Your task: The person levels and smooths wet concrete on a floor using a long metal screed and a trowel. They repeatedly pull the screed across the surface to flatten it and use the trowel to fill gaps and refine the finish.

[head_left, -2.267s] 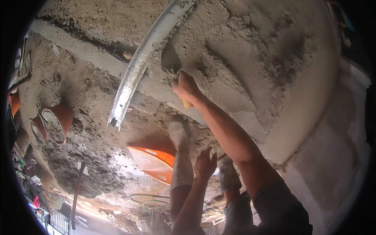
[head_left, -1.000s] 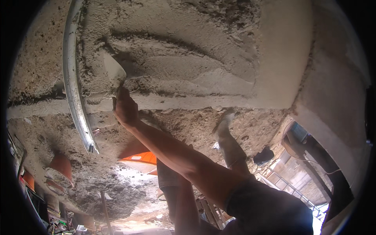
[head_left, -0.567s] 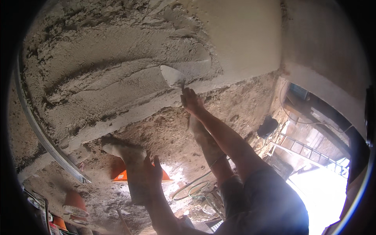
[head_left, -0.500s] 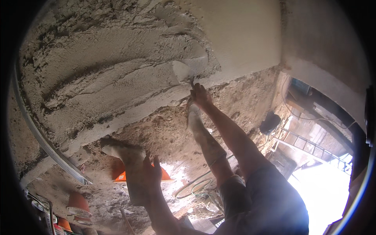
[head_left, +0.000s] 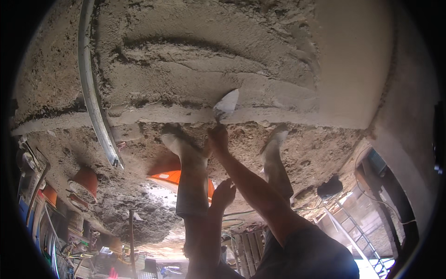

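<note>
My right hand is closed round the handle of a pointed trowel. Its pale blade lies against the lower part of the rough, wet mortar surface, just above the lower edge strip. My left hand is lower, beside my left lower leg, with loosely bent fingers and nothing visible in it. Behind that leg shows a bright orange tub, partly hidden. My pale, dirt-covered boots stand on the ground below the mortar, one on each side of my right hand.
A long metal straightedge stands against the mortar at left. Smoother plaster covers the right part. Reddish buckets stand at lower left among clutter. A dark object, a cable and a ladder are at right. Rubble covers the ground.
The view has turned and swung left, levelling the mortar edge. My right hand and the trowel have shifted left relative to my boots. My left hand has moved rightward across my left leg.
</note>
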Demonstrator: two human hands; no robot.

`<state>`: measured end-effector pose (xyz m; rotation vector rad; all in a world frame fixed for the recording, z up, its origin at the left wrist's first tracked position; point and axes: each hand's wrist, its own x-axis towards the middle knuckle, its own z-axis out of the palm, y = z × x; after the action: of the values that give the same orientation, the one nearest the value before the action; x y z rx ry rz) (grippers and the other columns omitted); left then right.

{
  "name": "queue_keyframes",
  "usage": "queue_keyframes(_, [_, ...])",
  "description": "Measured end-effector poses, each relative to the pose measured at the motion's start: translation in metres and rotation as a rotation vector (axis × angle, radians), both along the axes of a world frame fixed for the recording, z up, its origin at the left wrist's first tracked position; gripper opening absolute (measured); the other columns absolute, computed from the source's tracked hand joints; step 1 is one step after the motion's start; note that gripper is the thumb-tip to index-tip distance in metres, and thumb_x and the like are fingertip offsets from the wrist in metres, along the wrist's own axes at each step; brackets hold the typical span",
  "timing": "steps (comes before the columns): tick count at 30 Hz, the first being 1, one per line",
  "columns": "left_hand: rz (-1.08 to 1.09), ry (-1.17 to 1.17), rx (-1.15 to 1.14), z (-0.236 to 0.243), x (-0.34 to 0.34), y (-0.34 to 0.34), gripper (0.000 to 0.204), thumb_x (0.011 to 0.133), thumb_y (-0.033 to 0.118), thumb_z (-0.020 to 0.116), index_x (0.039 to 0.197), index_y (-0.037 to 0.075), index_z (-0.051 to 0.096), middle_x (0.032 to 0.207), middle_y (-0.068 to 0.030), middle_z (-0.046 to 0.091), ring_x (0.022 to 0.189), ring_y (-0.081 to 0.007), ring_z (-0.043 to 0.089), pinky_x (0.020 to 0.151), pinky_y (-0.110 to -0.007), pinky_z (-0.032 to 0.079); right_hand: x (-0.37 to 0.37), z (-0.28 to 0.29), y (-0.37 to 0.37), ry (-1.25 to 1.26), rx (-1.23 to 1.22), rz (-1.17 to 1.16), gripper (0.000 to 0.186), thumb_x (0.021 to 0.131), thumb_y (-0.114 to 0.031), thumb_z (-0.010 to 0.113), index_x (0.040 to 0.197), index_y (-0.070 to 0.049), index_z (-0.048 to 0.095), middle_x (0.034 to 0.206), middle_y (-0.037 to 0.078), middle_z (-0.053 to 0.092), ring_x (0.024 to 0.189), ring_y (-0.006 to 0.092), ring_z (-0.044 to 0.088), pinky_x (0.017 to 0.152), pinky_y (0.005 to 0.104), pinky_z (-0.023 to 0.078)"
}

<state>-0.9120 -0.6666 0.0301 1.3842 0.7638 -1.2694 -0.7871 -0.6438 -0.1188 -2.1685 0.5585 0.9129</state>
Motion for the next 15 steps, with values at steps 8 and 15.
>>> queue_keyframes(8, [0.331,-0.130,-0.030,0.010,0.017,0.043,0.050,0.100,0.035,0.055,0.142,0.009,0.049,0.132,-0.0195,0.061,0.125,-0.0377,0.056,0.106,-0.044,0.043,-0.093,-0.009,0.327,0.186,0.345,-0.219,0.028,0.084,-0.016,0.063,0.101,0.002,0.050,0.082,0.024,0.063,0.074,0.0392,0.065,0.068,0.0475,0.050])
queue_keyframes(15, [0.526,-0.157,0.156,0.001,0.001,0.062,0.047,0.100,0.035,0.054,0.139,0.009,0.052,0.126,-0.0163,0.064,0.119,-0.0347,0.060,0.102,-0.042,0.045,-0.124,0.050,0.356,-0.130,0.322,0.392,0.032,0.094,-0.023,0.061,0.107,0.005,0.050,0.079,0.024,0.064,0.071,0.0402,0.067,0.061,0.0489,0.054])
